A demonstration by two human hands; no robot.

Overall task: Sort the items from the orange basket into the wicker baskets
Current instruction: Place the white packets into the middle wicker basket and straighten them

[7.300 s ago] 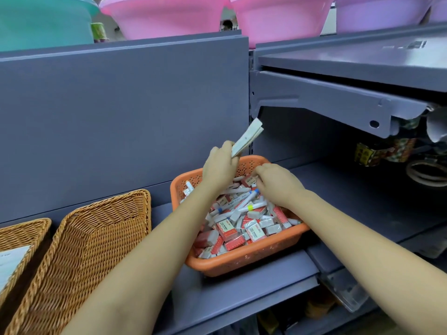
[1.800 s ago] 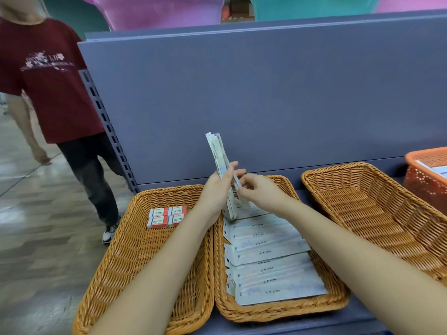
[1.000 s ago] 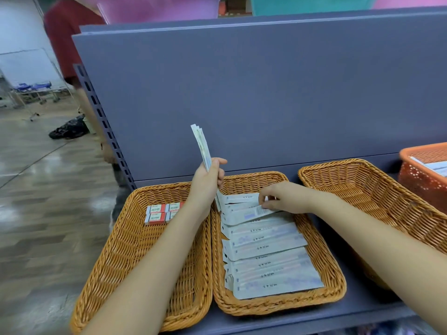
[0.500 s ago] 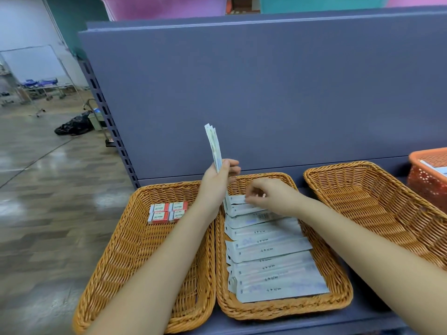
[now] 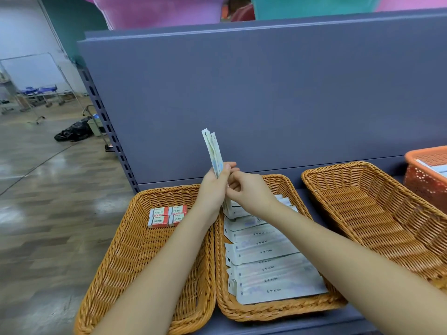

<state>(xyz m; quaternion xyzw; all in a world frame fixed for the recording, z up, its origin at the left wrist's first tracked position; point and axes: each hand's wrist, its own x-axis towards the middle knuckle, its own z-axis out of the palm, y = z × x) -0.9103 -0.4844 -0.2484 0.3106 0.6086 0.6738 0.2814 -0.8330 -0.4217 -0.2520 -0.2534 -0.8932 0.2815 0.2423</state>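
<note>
Packets stand upright, long axis vertical, clamped in our left hand above the middle wicker basket; our right hand, touching it, pinches their lower end, ready to peel one down.

Hands on upright packets

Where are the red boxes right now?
In the head view, the four red boxes lie in a block at the far end of the left wicker basket, just left of the left hand's wrist.
</note>
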